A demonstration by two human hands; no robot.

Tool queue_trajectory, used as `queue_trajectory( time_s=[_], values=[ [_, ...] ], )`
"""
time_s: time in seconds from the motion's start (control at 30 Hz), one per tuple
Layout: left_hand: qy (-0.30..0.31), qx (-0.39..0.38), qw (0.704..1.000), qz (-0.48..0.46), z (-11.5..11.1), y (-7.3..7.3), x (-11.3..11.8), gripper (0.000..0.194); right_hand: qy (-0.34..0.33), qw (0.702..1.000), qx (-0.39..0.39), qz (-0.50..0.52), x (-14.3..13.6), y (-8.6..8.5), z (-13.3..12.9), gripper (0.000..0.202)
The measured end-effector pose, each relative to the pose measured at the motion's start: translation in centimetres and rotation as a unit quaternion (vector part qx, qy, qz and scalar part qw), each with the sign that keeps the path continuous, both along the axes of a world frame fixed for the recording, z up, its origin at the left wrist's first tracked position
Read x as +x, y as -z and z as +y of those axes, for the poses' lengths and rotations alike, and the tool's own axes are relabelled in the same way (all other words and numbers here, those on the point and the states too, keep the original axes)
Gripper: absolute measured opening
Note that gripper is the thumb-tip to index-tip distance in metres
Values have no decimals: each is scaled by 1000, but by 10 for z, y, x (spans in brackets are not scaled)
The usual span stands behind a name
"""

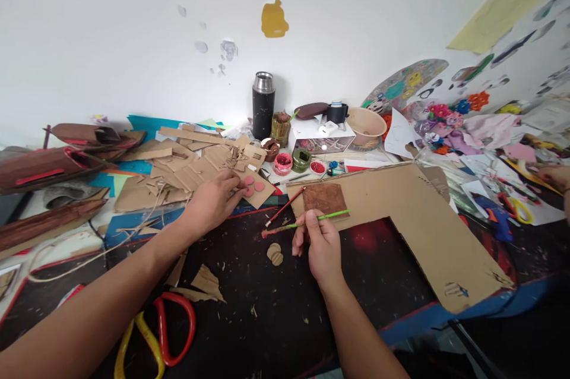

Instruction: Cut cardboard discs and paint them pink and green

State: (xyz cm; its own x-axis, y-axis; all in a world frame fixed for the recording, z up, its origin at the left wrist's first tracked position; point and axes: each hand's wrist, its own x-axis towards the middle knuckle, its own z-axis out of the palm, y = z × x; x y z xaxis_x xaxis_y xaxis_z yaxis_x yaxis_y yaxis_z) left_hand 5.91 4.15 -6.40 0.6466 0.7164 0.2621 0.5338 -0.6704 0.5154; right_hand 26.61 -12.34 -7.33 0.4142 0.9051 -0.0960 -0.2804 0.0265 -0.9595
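Where cardboard scraps [176, 170] and pink discs [259, 186] crowd the curled left fingers [232, 182], hold unclear, the right fingers [313, 222] pinch a paintbrush [288, 227].

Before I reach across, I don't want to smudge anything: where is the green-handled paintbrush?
In the head view, the green-handled paintbrush is near the centre, held in the right hand, its reddish tip near the brown cardboard discs.

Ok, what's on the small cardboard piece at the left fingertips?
Pink discs lie on the small cardboard piece. The left hand covers part of it; what's under the hand can't be seen.
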Motion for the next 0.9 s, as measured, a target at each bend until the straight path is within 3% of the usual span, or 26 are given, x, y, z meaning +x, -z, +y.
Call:
queue_trajectory(
  time_s=[0.13,0.3,0.63,0.9],
  values=[
    [-24,-32,999,-20,-8,-12,-10,33,5,1000,-2,2,1,1,0,48],
    [-76,-129,988,-34,-25,-22,-26,33,0,1000,2,0,1,2,-1,45],
    [-100,-342,927,-115,-42,-8,-48,50,10,1000,2,-4,-1,0,-1,47],
    [-84,-425,879,-202,-50,-7,-52,69,14,1000,4,-12,-1,1,0,48]
  ],
)
